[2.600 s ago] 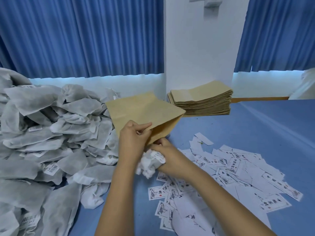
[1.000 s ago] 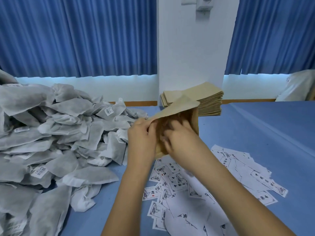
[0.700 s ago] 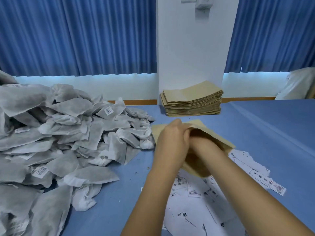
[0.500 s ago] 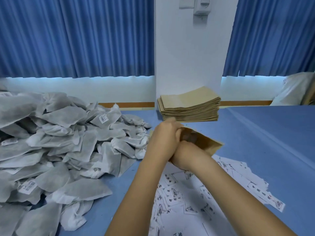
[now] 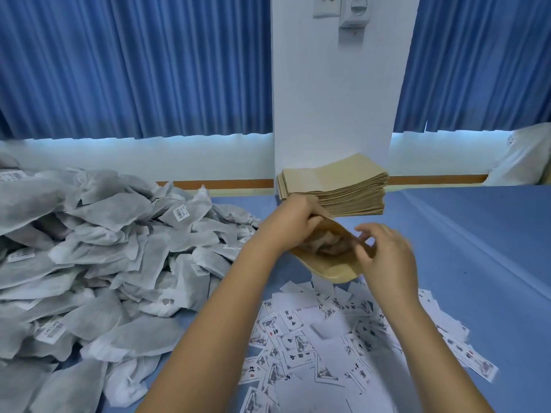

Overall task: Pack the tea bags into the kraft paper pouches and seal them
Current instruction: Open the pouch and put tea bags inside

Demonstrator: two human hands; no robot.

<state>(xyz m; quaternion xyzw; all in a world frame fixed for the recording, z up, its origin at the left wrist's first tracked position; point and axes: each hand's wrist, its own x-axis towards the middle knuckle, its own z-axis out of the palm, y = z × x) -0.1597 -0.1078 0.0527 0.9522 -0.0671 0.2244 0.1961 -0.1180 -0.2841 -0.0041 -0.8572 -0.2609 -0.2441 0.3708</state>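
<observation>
The blue table is carrying everything, w/ the big heap of tea bags sprawling over its left side & reaching toward the middle. Risk there: the heap's edge is lying just beside the left forearm, so an arm swinging back for the next bag is prob. dragging loose ones onto the labels.

The printed labels are lying scattered front-right, under both forearms, overlapping, some face down. A bare arm brushing them is likely shuffling them or knocking some off the table, slowing the seal step.

The stack of empty pouches is sitting at the back, centre, by the white pillar, just behind the left hand. Low risk, tho a knuckle could be nudging its top sheets askew.

The kraft pouch in work is being held between the hands, tilted, mouth gaping toward the camera; can't tell if its lower end is touching the table. The left hand is pinching the upper-left rim, fingers curled on the paper. The right hand is hovering at the right rim, motion-blurred; can't tell whether it's gripping the edge or loose.

The crumpled tea bag is sitting inside the pouch, near the mouth, not deep. My read: if the mouth is getting folded now, the bag is prob. bunching under the flap & the seal is ending up lumpy or popping; w/ a one-hand hold & that tilt, it could also be sliding out.
</observation>
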